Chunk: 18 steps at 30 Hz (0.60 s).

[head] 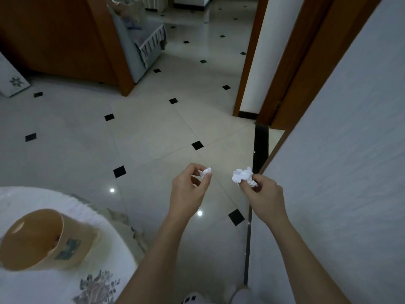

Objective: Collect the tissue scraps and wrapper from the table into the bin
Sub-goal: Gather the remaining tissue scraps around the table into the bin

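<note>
a glossy pale tiled floor [153, 132] with small black diamond insets lay under both hands, a white textured wall [350, 150] close on the right and a brown wooden door frame [247, 62] further off. at lower left, a tan round plastic bin [39, 238] sat on the white flower-printed cloth of the worktop [32, 198], well apart from the hands, with nothing between them. the left hand [188, 189] had its fingers [207, 178] curled narrow, pinching a small white tissue scrap [205, 171] at the tips. the right hand [266, 194] pinched a larger crumpled white tissue wad [242, 174] the same way. both scraps were held over the floor, near each other but not touching.
</note>
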Motion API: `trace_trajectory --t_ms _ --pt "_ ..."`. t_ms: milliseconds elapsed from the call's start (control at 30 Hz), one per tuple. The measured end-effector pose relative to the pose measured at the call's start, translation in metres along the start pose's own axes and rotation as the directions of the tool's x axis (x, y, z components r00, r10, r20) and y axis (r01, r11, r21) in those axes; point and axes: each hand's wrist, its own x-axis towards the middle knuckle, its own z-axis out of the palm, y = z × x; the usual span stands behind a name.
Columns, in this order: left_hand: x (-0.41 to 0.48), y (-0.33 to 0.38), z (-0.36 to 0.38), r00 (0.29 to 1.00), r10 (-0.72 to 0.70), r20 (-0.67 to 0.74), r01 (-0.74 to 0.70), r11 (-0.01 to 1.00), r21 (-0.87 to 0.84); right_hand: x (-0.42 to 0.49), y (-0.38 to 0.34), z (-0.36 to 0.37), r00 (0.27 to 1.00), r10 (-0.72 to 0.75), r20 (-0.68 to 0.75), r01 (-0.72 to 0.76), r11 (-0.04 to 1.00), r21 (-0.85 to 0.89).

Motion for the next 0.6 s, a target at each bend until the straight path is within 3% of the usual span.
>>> trace_trajectory --t_ms 333,600 --pt "0.105 -0.016 0.006 0.985 -0.044 -0.168 0.057 0.996 0.073 0.154 -0.002 0.050 0.986 -0.035 0.165 0.030 0.999 0.034" --pt "0.219 -0.007 0.015 0.918 -0.127 -0.375 0.178 0.979 0.103 0.316 -0.042 0.089 0.933 -0.128 0.336 0.117 0.992 0.053"
